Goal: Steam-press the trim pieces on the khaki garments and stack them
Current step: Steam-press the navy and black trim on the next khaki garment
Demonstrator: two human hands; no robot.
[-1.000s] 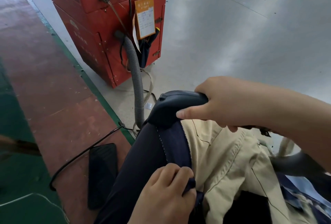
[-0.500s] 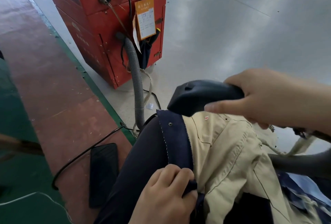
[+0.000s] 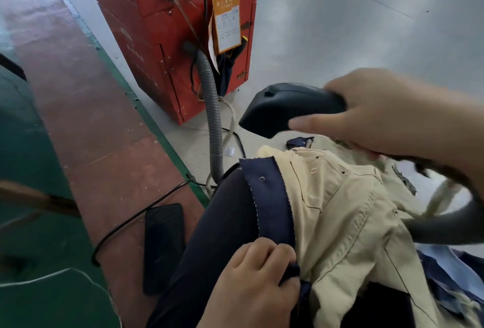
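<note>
I see the khaki garment draped over my lap, and I will place everything else against it. Along its left edge runs the navy trim strip, lying flat and lengthwise with a small snap near its far end; left of that strip is a dark trouser leg. My left hand sits at the near end of the garment, fingers curled and pinching the near end of the trim strip. Above the far end of the garment my right hand is wrapped around the handle of the dark steam iron, thumb laid along its side; the iron's nose points away to the left and its underside hangs clear of the cloth, not touching it. A grey hose curves past the right side of the garment, just beside it, and blue and navy fabric is heaped at the garment's near right. Beyond the far end of the garment stands a red cabinet with an orange tag hanging on it and a ribbed grey hose dropping from it to the floor. Left of the garment, past the trouser leg, a black pedal lies on the red floor with a black cable looping beside it, and a green floor strip runs diagonally between them and the cabinet
</note>
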